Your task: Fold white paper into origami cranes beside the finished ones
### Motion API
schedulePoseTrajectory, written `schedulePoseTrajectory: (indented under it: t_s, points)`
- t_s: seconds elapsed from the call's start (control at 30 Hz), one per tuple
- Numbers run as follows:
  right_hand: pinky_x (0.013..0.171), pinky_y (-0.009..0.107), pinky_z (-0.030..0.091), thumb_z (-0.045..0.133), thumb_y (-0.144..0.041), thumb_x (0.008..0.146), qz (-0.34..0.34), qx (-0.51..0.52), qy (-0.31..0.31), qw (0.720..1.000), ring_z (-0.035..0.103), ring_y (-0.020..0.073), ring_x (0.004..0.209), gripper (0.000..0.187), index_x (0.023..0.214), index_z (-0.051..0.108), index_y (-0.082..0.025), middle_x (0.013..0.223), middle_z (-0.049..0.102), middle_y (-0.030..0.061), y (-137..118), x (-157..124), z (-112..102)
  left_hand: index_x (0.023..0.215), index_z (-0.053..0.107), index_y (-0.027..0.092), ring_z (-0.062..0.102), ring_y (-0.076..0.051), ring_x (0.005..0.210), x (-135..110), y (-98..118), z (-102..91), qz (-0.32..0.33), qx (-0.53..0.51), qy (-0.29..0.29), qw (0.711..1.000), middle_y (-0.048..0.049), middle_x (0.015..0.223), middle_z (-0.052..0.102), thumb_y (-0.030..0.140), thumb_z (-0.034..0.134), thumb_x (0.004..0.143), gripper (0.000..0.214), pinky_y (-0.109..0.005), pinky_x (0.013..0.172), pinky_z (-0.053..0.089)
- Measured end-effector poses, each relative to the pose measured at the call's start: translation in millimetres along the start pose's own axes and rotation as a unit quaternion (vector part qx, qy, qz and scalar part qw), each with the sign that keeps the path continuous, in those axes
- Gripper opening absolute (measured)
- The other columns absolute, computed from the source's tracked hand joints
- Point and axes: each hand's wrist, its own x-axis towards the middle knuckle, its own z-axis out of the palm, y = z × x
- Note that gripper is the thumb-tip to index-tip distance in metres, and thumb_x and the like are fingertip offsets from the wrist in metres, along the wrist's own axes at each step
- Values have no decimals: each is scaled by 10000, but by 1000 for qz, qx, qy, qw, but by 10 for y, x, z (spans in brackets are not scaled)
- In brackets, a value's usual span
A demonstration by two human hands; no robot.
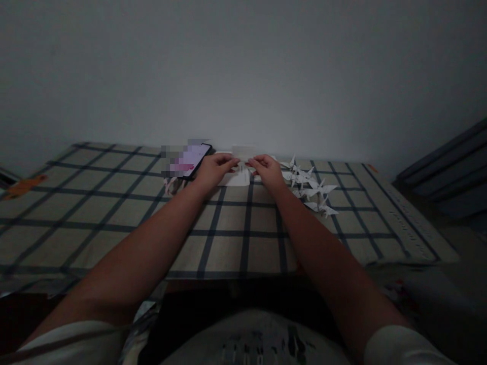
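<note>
Two hands (216, 170) (267, 168) pinch paper (244, 151) (wall (243, 71) just beyond tablecloth edge (344, 165)).

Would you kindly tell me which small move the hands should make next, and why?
Probably steady the white paper with the left hand and press along a fold with the right hand: both hands have their fingertips on it, and folded paper cranes lie to the right, suggesting more folding. The paper's existing creases are too blurred to tell.
</note>
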Motion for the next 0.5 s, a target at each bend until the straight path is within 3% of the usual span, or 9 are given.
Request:
schedulePoseTrajectory:
  t_s: [0.13, 0.33, 0.4, 0.5]
  points:
    - [593, 192, 501, 726, -247, 789, 13, 41, 10, 999, 712, 129, 778, 221, 872, 523, -218, 759, 648, -40, -1, 4, 28, 914, 673, 139, 655, -132, 726, 14, -36, 43, -8, -42, 14, 999, -21, 805, 704, 326, 840, 664, 354, -266, 692, 559]
    - [629, 219, 528, 684, -136, 790, 21, 74, 4, 997, 706, 115, 726, 382, 1104, 504, -258, 841, 698, -41, -23, -7, 44, 1304, 509, 203, 648, -104, 691, 38, -91, 76, -22, -102, -2, 995, 60, 765, 633, 156, 805, 657, 713, -274, 720, 568]
    - [625, 223, 531, 678, -145, 802, 35, 75, -8, 996, 690, 109, 702, 356, 1117, 542, -241, 843, 699, -31, -24, -10, 48, 1236, 559, 179, 646, -103, 706, 21, -93, 86, -35, -109, -4, 993, 47, 783, 640, 170, 806, 657, 629, -283, 747, 568]
    - [619, 226, 533, 683, -219, 828, 37, 51, -19, 998, 666, 105, 687, 159, 976, 630, -193, 829, 698, -5, -5, -7, 44, 970, 651, 138, 641, -112, 746, -13, -88, 102, -50, -103, -14, 993, 0, 829, 670, 253, 823, 658, 374, -286, 768, 560]
